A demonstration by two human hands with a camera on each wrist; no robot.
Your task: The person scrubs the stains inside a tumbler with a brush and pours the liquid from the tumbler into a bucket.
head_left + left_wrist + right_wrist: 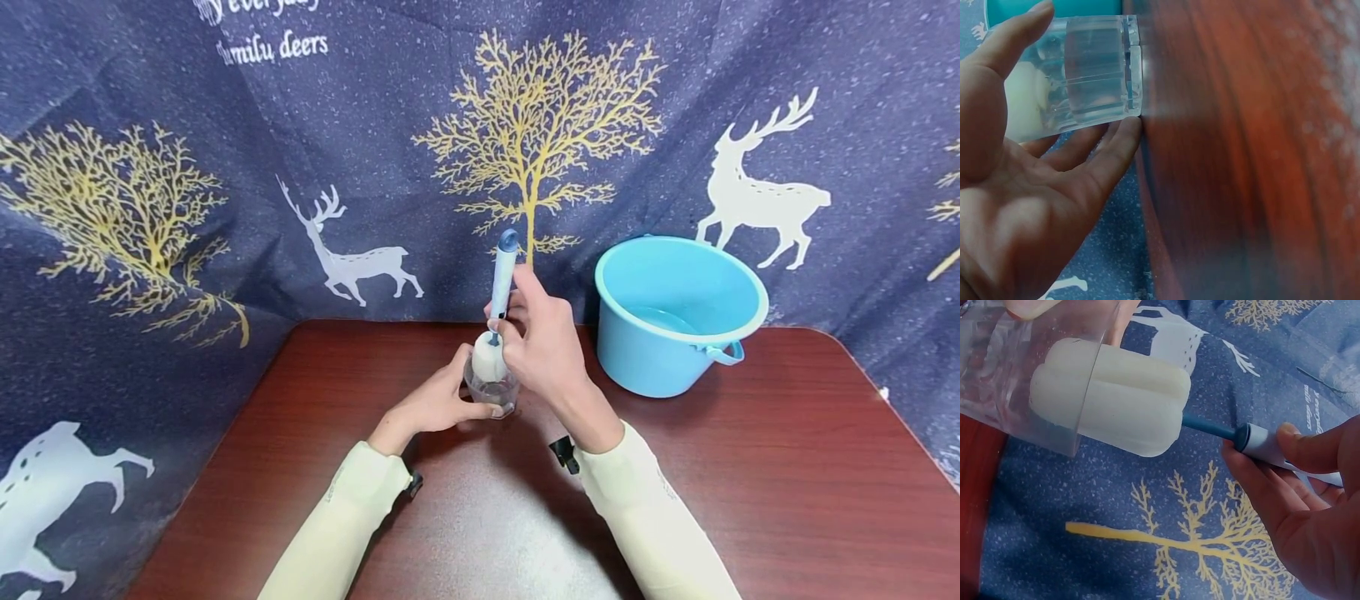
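My left hand holds a clear cup on the table, thumb on one side and fingers round the other. My right hand grips the light blue handle of a sponge cup brush, near its dark blue neck. The brush's white sponge head sits partly inside the cup's mouth, its upper part sticking out. In the head view the handle stands nearly upright, with a dark blue loop at its top. The left wrist view shows the sponge blurred through the cup wall.
A light blue bucket with a handle stands at the back right of the dark red wooden table; it looks to have some water in it. Behind the table hangs a navy cloth with deer and gold trees.
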